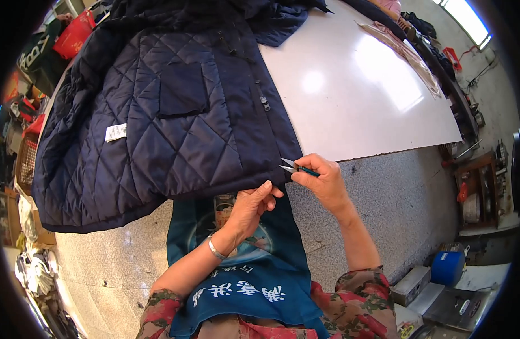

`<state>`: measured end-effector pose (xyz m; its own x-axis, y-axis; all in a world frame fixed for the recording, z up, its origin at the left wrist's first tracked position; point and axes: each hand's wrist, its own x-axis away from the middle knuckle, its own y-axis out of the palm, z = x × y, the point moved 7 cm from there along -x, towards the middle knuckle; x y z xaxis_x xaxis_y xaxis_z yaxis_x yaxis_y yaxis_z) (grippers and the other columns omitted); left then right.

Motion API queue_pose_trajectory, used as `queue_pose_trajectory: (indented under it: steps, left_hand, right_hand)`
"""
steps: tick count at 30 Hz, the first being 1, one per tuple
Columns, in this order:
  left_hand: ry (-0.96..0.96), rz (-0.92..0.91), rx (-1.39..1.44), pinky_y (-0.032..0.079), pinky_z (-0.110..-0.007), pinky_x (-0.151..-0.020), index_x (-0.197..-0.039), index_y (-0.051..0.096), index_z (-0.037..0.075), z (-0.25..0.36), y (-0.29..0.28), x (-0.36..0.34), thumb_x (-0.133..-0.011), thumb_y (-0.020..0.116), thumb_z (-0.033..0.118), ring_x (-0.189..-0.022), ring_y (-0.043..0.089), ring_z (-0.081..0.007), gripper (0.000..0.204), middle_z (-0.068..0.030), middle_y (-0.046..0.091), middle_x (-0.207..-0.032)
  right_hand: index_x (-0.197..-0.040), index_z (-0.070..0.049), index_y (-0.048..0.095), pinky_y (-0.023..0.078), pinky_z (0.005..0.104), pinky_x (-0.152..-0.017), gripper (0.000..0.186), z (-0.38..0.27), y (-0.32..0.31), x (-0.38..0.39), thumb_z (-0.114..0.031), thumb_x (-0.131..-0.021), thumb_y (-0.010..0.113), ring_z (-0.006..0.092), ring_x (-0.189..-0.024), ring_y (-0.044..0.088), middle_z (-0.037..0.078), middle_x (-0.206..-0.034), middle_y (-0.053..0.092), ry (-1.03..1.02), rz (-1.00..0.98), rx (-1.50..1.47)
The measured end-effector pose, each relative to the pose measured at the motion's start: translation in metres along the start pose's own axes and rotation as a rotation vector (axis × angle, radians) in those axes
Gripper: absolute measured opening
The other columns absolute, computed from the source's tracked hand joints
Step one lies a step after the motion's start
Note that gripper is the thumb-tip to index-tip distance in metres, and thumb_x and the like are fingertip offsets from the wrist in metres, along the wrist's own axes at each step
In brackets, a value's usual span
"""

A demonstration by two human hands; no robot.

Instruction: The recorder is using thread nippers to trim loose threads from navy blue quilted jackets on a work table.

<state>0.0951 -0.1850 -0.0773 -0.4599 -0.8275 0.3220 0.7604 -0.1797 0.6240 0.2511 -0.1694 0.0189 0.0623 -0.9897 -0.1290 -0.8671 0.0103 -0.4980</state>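
Observation:
A dark navy quilted jacket (175,147) lies spread with its lining upward, its hem toward me. My right hand (322,181) holds small thread snips (291,167) with a dark green handle, the pointed blades parted over the jacket's lower front corner. My left hand (251,209) is closed on the hem just left of that corner, thumb on top; the fingers beneath are partly hidden. A zipper pull (265,104) hangs on the front edge, and a white label (116,132) sticks out of the lining beside a dark patch pocket (183,89).
The jacket rests on a white table (350,113) whose near edge ends over a speckled floor (384,209). Fabric pieces (401,53) lie along the table's far right side. A blue round container (446,268) and boxes stand at lower right; a red bag (75,35) is at upper left.

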Motion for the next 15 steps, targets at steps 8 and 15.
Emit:
queue_pose_trajectory:
  steps: [8,15]
  left_hand:
    - [0.01,0.043,-0.008,0.036,-0.019,-0.054,-0.082,0.069,0.007,0.003,0.0,0.002,-0.092,0.062,0.034,-0.059,0.052,-0.0059,0.03,0.0014,0.064,-0.072]
    - [0.006,0.059,-0.052,0.034,-0.018,-0.054,-0.081,0.069,0.008,0.002,0.0,0.002,-0.092,0.062,0.036,-0.058,0.051,-0.0052,0.031,0.0021,0.063,-0.069]
  right_hand:
    - [-0.091,-0.006,0.064,0.049,0.0336,-0.061,0.023,-0.012,-0.008,0.004,-0.022,-0.078,0.073,0.0248,-0.067,0.065,0.009,-0.072,0.065,-0.04,-0.081,0.263]
    - [-0.088,-0.006,0.064,0.048,0.0358,-0.06,0.022,-0.016,-0.001,0.0,-0.026,-0.08,0.07,0.0277,-0.069,0.065,0.011,-0.071,0.064,-0.057,-0.097,0.334]
